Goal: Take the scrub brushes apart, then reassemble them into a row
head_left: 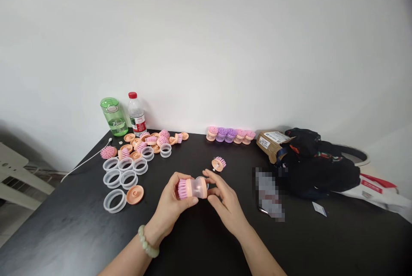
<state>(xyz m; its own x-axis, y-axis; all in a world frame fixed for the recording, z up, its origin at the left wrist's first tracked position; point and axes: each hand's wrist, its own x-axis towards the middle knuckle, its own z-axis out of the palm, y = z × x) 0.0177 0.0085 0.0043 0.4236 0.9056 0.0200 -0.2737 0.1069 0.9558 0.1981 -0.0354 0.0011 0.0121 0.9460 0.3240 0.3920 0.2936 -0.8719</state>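
In front of me, above the table, a round scrub brush (198, 187) lies tilted on its side, with pink bristles on its left, a clear waisted body and a peach cap on its right. My left hand (174, 195) is closed around the bristle end, thumb along the near side. The fingers of my right hand (224, 202) curve around the cap end, thumb and fingertips against or very close to it. A little beyond my hands, a peach brush head (219, 164) with pink bristles rests on its side on the table.
At left lie several clear rings (115, 201), peach caps (134, 194) and pink brush heads (125, 153). A bottle (137, 115) and green jug (114, 117) stand behind. Assembled brushes (230, 134) line the wall. A carton (272, 144), black bag (322, 173) and blurred item (268, 194) lie right.
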